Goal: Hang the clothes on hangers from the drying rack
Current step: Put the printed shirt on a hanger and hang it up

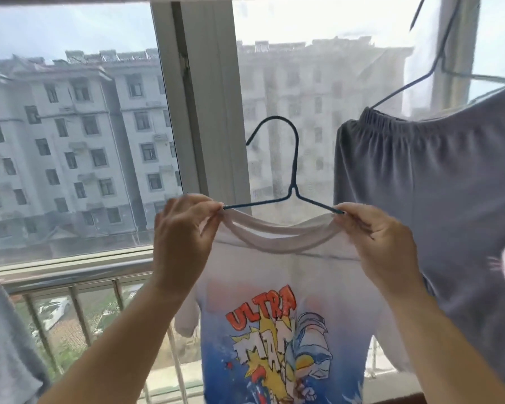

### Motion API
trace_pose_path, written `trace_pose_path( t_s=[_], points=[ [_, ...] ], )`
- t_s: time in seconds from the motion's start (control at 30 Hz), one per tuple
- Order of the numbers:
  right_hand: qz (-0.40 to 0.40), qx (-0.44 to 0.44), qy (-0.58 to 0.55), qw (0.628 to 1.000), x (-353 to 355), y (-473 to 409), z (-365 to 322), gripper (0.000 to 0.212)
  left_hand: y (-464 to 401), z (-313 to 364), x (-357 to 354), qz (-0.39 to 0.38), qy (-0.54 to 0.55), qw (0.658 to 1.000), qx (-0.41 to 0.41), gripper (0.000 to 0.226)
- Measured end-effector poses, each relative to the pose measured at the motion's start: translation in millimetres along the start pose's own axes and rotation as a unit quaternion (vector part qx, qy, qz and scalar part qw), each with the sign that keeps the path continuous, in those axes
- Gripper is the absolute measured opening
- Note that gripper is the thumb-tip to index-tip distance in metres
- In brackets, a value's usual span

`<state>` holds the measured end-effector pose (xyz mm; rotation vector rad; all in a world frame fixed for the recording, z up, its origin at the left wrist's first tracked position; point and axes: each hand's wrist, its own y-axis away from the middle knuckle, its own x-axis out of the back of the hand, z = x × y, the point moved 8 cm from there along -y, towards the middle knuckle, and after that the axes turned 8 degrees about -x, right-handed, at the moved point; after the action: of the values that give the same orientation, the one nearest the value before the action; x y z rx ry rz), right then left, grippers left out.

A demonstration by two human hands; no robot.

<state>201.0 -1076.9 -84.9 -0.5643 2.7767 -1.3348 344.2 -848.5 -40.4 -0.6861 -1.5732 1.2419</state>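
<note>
A white T-shirt (277, 290) with a red, yellow and blue cartoon print hangs in front of me, its collar stretched wide. A thin blue wire hanger (292, 182) sits in the collar, hook up and free in the air. My left hand (184, 237) pinches the collar and the hanger's left arm. At the other end, my right hand (376, 240) pinches the collar and the hanger's right arm. The hanger's lower part is hidden inside the shirt.
Grey shorts (438, 199) with an elastic waistband hang on another wire hanger (429, 74) at the upper right. A grey garment (3, 345) hangs at the lower left. Behind are a window frame (204, 106) and a metal railing (79, 275).
</note>
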Motion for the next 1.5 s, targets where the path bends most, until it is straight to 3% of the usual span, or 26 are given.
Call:
trace_pose_path(
  t_s=[0.53,0.87,1.13,1.27,1.5],
  points=[
    [0.082,0.017,-0.017,0.996,56,-68,-36,0.015,-96,32,-10,0.067,0.041,0.996,-0.036,0.018],
    [0.127,0.032,0.033,0.991,66,-97,-87,0.014,-147,29,12,0.133,0.028,0.990,-0.029,0.021],
    [0.149,0.049,0.082,0.984,52,-101,-108,0.016,-160,13,17,0.117,0.018,0.993,0.002,0.023],
    [0.087,0.027,0.095,0.991,40,-100,-99,0.017,-151,11,5,0.048,0.011,0.999,0.008,0.022],
    [0.109,0.125,0.102,0.981,29,-79,-119,0.031,-127,20,19,0.052,-0.017,0.998,-0.007,0.037]
  ],
)
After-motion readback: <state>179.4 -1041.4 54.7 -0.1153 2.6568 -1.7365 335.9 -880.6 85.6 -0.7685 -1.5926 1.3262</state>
